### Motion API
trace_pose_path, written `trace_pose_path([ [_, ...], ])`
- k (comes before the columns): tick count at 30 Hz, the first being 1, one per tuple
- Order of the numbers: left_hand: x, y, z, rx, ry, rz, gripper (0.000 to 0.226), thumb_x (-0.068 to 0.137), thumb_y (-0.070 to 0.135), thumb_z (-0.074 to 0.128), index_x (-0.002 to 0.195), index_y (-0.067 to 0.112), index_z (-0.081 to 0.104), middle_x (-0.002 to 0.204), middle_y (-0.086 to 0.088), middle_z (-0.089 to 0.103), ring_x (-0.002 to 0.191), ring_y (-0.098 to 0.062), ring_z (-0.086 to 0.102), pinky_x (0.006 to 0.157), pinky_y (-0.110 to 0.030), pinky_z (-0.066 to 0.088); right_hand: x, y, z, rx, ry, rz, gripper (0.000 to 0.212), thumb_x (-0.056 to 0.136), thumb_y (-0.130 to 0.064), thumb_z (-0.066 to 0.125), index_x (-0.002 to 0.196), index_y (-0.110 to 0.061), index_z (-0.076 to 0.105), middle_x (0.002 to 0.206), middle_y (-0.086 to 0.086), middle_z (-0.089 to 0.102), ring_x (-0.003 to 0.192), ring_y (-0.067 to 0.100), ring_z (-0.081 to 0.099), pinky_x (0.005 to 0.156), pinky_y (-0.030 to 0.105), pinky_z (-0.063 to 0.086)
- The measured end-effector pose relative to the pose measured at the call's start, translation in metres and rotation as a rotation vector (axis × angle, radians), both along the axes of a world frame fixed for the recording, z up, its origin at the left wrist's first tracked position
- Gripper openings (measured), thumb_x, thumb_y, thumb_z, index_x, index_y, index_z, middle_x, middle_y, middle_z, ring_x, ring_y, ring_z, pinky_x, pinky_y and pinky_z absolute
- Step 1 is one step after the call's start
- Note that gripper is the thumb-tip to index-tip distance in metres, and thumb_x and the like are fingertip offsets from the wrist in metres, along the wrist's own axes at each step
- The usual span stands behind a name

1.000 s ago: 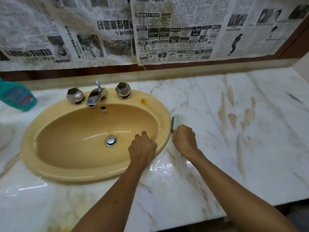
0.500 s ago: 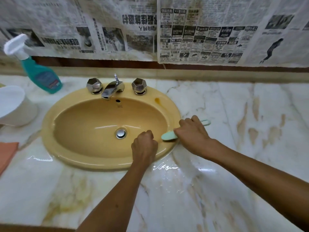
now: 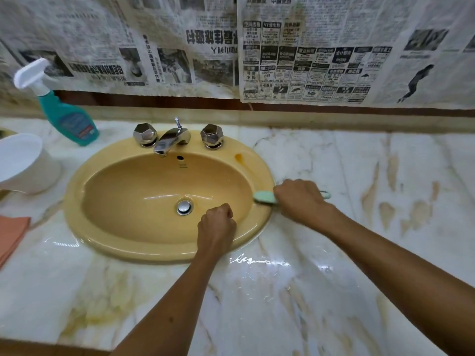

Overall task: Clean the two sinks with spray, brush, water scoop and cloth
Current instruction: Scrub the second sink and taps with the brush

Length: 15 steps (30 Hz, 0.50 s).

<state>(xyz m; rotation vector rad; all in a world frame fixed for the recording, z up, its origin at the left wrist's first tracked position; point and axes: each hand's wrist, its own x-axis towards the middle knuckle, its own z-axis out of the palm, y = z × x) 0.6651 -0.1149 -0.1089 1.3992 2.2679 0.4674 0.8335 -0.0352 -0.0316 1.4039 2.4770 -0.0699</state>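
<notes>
The right hand wraps its fingers around the pale green brush, head on the yellow sink right rim; the left hand, fisted and empty, rests on the near rim; wet marble could let the brush skid onto the counter.

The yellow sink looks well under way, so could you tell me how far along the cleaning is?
Done: unclear whether it was sprayed; the spray bottle stands behind the sink.
In hand: the right hand grips the brush and scrubs the right rim; the left hand rests fisted on the front rim.
Left: rinsing with the scoop, wiping with the cloth, and the second sink, out of view.
</notes>
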Motion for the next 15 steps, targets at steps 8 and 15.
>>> trace_pose_path([
  [8, 0.000, -0.002, -0.007, 0.094, -0.085, -0.057, 0.026, 0.095, 0.031, 0.041, 0.112, 0.022, 0.059, 0.096, -0.002, 0.068, 0.090, -0.028, 0.058, 0.080, -0.039, 0.046, 0.028, -0.074, -0.076, -0.198, 0.576, -0.510, 0.018, 0.095, -0.021, 0.048, 0.092, -0.010, 0.061, 0.092, 0.018, 0.068, 0.093, 0.041, 0.062, 0.068, 0.036, 0.041],
  [15, 0.002, -0.002, -0.008, 0.046, -0.050, -0.111, 0.029, 0.097, 0.043, 0.039, 0.112, 0.026, 0.057, 0.100, 0.000, 0.070, 0.091, -0.028, 0.060, 0.082, -0.041, 0.048, 0.020, 0.006, -0.071, -0.189, 0.806, -0.691, 0.024, 0.094, -0.015, 0.054, 0.073, -0.006, 0.062, 0.080, 0.017, 0.066, 0.085, 0.038, 0.062, 0.064, 0.029, 0.034],
])
